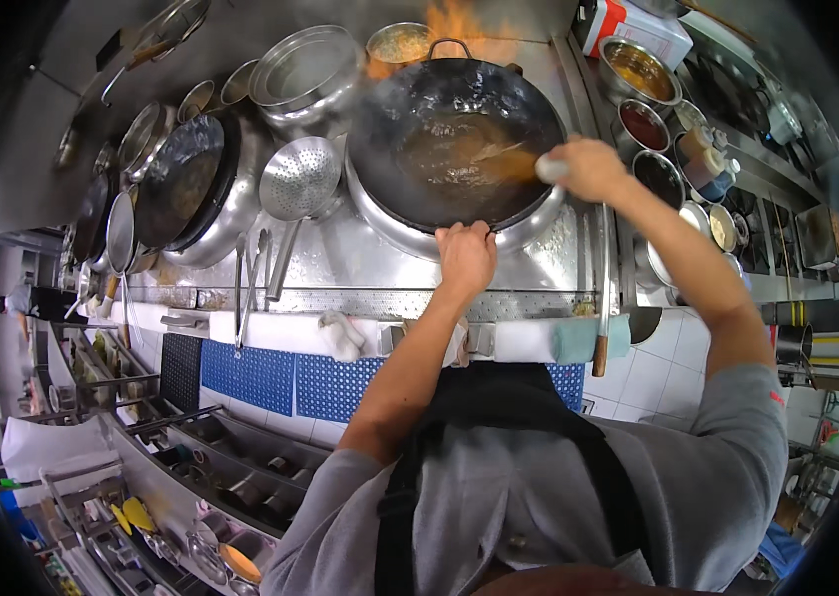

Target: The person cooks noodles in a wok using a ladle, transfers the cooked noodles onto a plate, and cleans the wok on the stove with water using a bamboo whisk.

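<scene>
A big black wok (pixel 410 109) sits on the steel stove with brown liquid (pixel 444 154) in it. Flames (pixel 459 20) rise behind its far rim. My left hand (pixel 466 255) grips the near rim of the wok. My right hand (pixel 588 167) is closed on the handle of a scrubbing brush (pixel 509 159) whose head is blurred over the brown liquid inside the wok.
Left of the wok lie a perforated skimmer (pixel 298 179), a second dark wok (pixel 181 179) and steel bowls (pixel 305 70). Sauce and seasoning containers (pixel 643 94) line the right side. A ladle (pixel 603 288) hangs at the stove front; blue mats (pixel 290 382) cover the floor.
</scene>
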A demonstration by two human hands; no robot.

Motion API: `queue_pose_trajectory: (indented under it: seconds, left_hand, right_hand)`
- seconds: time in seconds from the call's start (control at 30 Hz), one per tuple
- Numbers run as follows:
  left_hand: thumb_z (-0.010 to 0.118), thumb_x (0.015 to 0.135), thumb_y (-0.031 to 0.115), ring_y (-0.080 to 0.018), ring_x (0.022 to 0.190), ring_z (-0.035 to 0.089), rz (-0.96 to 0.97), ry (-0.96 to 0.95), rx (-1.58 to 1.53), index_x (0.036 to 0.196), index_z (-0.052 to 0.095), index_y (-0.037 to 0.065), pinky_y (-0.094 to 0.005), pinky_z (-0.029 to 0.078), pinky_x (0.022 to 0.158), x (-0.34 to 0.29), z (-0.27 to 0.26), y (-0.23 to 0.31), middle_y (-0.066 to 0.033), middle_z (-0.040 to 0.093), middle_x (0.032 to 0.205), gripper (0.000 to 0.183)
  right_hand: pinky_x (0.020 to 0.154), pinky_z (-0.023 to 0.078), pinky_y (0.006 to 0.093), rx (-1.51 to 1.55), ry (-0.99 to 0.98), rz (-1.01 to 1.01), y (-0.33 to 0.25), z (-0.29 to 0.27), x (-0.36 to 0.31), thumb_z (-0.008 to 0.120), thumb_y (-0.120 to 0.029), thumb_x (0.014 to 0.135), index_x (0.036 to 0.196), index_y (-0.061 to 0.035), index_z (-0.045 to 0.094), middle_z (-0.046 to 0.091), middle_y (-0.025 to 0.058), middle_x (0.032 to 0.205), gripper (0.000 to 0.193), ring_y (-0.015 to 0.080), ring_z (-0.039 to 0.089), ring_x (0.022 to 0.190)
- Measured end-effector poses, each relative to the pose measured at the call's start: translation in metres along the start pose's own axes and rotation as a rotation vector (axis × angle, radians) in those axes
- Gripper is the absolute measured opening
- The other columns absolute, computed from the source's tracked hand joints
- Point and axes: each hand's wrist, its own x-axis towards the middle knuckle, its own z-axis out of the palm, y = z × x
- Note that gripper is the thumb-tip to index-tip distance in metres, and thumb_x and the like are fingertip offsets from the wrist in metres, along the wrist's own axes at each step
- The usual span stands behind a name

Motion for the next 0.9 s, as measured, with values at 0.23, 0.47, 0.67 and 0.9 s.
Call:
queue_pose_trajectory:
  seconds: [0.23,0.47,0.67,0.9]
  left_hand:
    - [0.074,0.09,0.016,-0.0348,0.082,0.065,0.008,0.005,-0.081,0.092,0.076,0.005,-0.0474,0.043,0.086,0.01,0.004,0.007,-0.015,0.072,0.08,0.012]
    - [0.074,0.09,0.016,-0.035,0.083,0.065,0.014,0.016,-0.101,0.092,0.075,0.004,-0.0473,0.043,0.086,0.007,-0.008,-0.001,-0.0151,0.073,0.08,0.012]
    - [0.073,0.09,0.016,-0.034,0.083,0.065,-0.048,-0.001,-0.065,0.093,0.076,0.005,-0.0472,0.043,0.087,-0.004,-0.006,-0.009,-0.0134,0.072,0.08,0.012]
    - [0.074,0.09,0.016,-0.0343,0.083,0.065,0.049,-0.02,-0.117,0.093,0.076,0.005,-0.0471,0.043,0.086,0.01,0.002,0.006,-0.0136,0.073,0.08,0.012]
  right_hand:
    - [0.09,0.057,0.0492,0.106,0.301,0.092,-0.053,0.082,0.16,0.062,-0.016,0.091,0.105,-0.0092,0.072,0.072,0.0181,0.111,0.019,0.0394,0.072,0.101]
    - [0.087,0.059,0.0492,-0.021,0.171,0.014,-0.016,0.038,0.14,0.06,-0.033,0.099,0.11,-0.0154,0.077,0.075,0.015,0.111,0.027,0.0381,0.073,0.103]
    - [0.097,0.055,0.0499,0.312,0.226,-0.012,-0.105,0.077,0.107,0.06,-0.02,0.094,0.125,-0.0152,0.072,0.07,0.0237,0.12,0.033,0.0408,0.069,0.111]
    - [0.089,0.06,0.0499,0.241,0.156,0.233,-0.097,0.053,0.172,0.069,-0.019,0.086,0.102,-0.0067,0.079,0.077,0.0203,0.108,0.024,0.039,0.075,0.1]
